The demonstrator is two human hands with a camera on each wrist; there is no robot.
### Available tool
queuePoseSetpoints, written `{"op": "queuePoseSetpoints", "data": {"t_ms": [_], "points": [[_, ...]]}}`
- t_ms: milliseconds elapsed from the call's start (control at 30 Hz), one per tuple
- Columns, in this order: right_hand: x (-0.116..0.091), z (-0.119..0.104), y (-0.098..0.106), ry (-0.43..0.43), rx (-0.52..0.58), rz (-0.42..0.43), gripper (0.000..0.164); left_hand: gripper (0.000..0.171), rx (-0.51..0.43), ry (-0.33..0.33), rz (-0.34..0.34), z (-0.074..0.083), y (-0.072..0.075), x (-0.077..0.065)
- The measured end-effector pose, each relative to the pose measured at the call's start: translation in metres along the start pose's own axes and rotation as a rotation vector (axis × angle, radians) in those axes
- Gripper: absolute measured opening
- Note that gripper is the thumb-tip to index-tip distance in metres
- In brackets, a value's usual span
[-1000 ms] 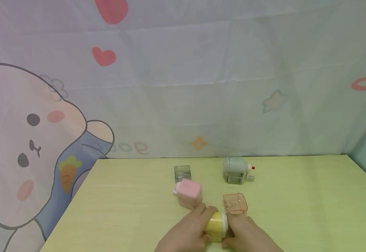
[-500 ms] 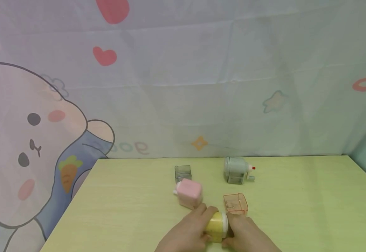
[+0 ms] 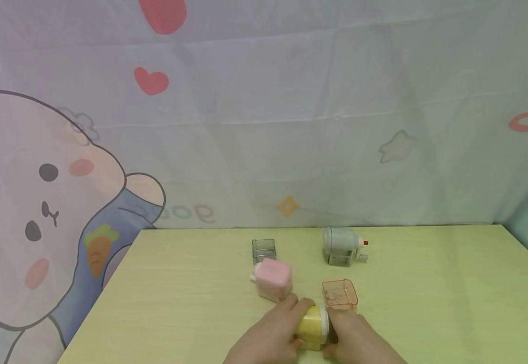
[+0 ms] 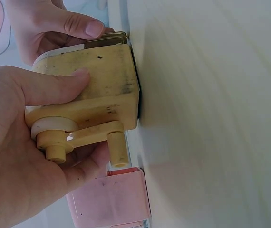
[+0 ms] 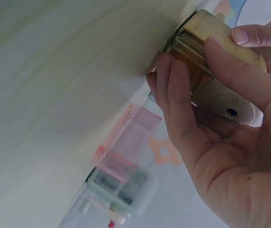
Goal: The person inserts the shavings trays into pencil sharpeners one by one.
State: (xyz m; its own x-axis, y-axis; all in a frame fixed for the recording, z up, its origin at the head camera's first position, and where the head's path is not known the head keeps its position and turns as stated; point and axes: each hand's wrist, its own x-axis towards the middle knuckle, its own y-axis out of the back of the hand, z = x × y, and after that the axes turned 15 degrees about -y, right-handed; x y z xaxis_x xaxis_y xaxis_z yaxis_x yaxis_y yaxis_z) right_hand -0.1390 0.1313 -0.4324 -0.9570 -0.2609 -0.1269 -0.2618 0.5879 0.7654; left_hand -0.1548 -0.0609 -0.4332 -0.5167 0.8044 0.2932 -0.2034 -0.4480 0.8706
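A yellow hand-crank pencil sharpener [image 3: 311, 329] is between my two hands low in the head view. My left hand [image 3: 268, 334] grips its body, thumb across one scuffed side in the left wrist view, where the crank [image 4: 90, 135] also shows. From the other end my right hand [image 3: 359, 337] pinches the amber see-through drawer [image 5: 198, 78], several fingertips along its edge and the thumb opposite. The drawer sits in the body beneath a pale face with a dark round hole [image 5: 231, 112]. In the head view my right hand hides the drawer.
Just behind the left hand stands a pink crank sharpener [image 3: 274, 279], with a smoky see-through drawer [image 3: 264, 248] behind it. An orange-rimmed clear drawer [image 3: 340, 293] lies beyond the right hand. Farther back is a grey-green crank sharpener [image 3: 339, 243]. A printed cloth [image 3: 245, 151] hangs behind the table.
My right thumb has shifted very slightly to the right at the sharpener's front. The left hand, the yellow sharpener and the other things stay where they were.
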Motion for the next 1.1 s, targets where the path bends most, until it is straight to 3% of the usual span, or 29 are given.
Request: {"op": "queuePoseSetpoints", "data": {"t_ms": [533, 1100], "points": [[0.0007, -0.0003, 0.0003, 0.029, -0.019, 0.039, 0.037, 0.065, 0.022, -0.027, 0.01, -0.0001, 0.0008, -0.0002], [-0.0004, -0.0023, 0.0004, -0.003, 0.019, 0.028, 0.036, 0.065, 0.038, -0.037, 0.014, -0.0001, 0.0006, -0.0005]]}}
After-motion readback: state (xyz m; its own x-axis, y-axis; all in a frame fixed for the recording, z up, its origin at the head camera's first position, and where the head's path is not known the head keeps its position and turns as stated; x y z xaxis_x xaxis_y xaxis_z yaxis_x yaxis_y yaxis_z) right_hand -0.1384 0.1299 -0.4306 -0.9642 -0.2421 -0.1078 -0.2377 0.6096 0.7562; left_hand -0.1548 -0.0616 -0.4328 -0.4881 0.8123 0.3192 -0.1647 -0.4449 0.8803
